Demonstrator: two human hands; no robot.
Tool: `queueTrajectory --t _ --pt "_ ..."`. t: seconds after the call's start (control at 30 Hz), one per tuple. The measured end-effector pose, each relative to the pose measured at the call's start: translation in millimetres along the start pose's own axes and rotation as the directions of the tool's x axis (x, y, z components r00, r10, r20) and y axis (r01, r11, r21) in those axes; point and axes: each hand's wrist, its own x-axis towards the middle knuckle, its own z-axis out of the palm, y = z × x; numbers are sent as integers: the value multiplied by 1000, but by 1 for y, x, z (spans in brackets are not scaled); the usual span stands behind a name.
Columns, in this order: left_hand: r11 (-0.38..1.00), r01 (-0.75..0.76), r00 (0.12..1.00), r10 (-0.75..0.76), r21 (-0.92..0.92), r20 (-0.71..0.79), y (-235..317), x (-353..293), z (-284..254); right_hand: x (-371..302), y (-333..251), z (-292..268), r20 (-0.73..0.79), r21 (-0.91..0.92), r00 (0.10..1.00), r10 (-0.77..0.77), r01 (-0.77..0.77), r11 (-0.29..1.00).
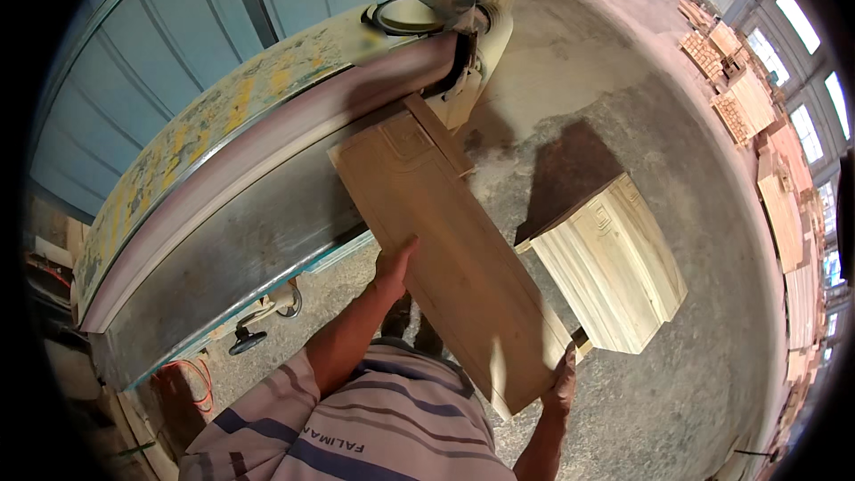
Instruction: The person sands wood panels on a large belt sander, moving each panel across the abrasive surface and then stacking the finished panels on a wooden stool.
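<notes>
Floor (712,214) below wooden panel (463,258) in grip of both hands (394,273) (561,385), left fingertips seemingly hidden.

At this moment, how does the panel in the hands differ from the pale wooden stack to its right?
The panel looks brown; the stack is pale yellow. The left hand and right hand hold the panel; the stack is unheld. In the picture, the panel looks longer and the stack shorter. Both look wooden, with carved lines.
</notes>
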Motion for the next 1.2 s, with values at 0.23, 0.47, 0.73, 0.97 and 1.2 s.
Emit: queueTrajectory --t 0.23,0.47,0.73,0.97,1.2 --pt "999 29 999 -28 -33 31 14 10 1 -3 5 22 59 106 998 -2 -4 994" --pt "999 6 998 -4 -45 58 19 9 0 3 20 7 27 197 998 49 -53 979" --pt "996 47 999 -47 -81 6 3 -1 4 -3 14 28 -77 114 996 49 -40 993" --pt "991 43 998 -37 -123 48 16 4 6 4 23 32 -78 129 996 31 -21 991" --pt "992 92 995 -95 -88 -20 34 11 9 10 21 60 -174 55 985 -13 23 998"
